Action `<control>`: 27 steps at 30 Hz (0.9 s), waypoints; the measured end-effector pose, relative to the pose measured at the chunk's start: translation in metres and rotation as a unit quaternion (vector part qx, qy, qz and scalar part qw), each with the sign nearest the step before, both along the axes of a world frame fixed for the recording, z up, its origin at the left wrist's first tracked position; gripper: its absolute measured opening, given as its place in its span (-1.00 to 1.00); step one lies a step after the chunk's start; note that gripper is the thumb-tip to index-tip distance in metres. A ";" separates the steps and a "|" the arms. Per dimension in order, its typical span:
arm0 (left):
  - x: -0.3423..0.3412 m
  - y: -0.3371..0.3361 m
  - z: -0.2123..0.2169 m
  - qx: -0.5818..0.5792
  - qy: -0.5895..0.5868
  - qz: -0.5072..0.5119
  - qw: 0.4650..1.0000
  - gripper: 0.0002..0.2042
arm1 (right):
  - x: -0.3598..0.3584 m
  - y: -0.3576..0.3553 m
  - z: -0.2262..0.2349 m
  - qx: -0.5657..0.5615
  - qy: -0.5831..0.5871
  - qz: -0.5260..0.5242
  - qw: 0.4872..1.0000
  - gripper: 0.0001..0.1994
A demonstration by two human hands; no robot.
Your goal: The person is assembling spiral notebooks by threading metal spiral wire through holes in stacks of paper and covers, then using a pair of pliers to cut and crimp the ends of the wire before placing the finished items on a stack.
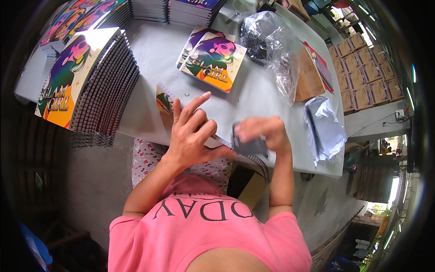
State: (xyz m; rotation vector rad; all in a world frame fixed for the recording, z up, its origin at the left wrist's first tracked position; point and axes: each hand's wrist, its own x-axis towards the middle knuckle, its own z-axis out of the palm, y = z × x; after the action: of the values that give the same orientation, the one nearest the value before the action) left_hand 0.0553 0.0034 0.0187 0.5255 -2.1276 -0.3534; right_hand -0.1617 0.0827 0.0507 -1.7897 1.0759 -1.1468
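We find a coil-bound stack (106, 86) apparently done and one notebook (164, 100) seemingly unfinished at the near edge of the table (152, 50), under the half-open left hand (191, 140); whether the blurred right hand (267, 131) grips anything, we cannot tell.

Notebook stack (63, 81) at left: cream cover w/ purple, green, yel. & orange art; coils (108, 84) blk., in tight grid pattern. Pr. of notebooks (213, 63), ctr.: same colours. Partly hidden notebook (163, 102): cream, dk. green & orange showing. Counter (152, 52): greyish wht. Shirt (204, 242): pink, blk. lettering. Trousers (146, 156): pale w/ small red & dk. motifs. Boxes (362, 75): tan w/ purple marks. Board (307, 77): brown. Crumpled wrap (328, 122): wht. Floor (102, 181): grey.
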 end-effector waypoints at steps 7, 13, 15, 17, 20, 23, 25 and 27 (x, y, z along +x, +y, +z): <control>-0.008 -0.003 0.004 0.058 0.075 -0.037 0.995 -0.36 | 0.006 -0.007 0.008 -0.034 0.050 -0.114 0.992 -0.78; 0.001 -0.007 0.012 0.023 0.017 0.053 0.998 -0.29 | 0.026 -0.021 0.006 -0.029 0.078 -0.155 0.984 -0.74; 0.015 -0.032 0.014 0.022 0.029 0.078 0.996 -0.34 | 0.020 -0.015 -0.003 -0.009 -0.026 -0.267 0.963 -0.70; 0.026 -0.049 0.011 0.032 0.028 0.077 0.996 -0.40 | 0.034 -0.025 0.000 -0.062 -0.218 -0.017 0.974 -0.70; 0.021 -0.054 0.010 0.033 0.061 0.052 0.996 -0.41 | 0.044 -0.044 0.012 0.014 0.048 -0.201 0.978 -0.78; 0.023 -0.052 0.010 0.035 0.057 0.039 0.997 -0.41 | 0.045 -0.042 0.004 -0.119 -0.240 0.059 0.962 -0.81; 0.022 -0.056 0.009 0.045 0.063 0.026 0.997 -0.42 | 0.044 -0.054 0.014 -0.015 0.015 -0.068 0.997 -0.81; 0.022 -0.056 0.009 0.050 0.082 0.017 0.995 -0.44 | 0.044 -0.060 0.014 -0.006 0.050 -0.190 0.981 -0.82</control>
State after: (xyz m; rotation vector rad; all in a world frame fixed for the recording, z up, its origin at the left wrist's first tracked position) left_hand 0.0774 -0.0530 0.0276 0.5697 -1.9482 -0.4703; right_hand -0.1182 0.0229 0.0642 -1.7098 1.5197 -1.2955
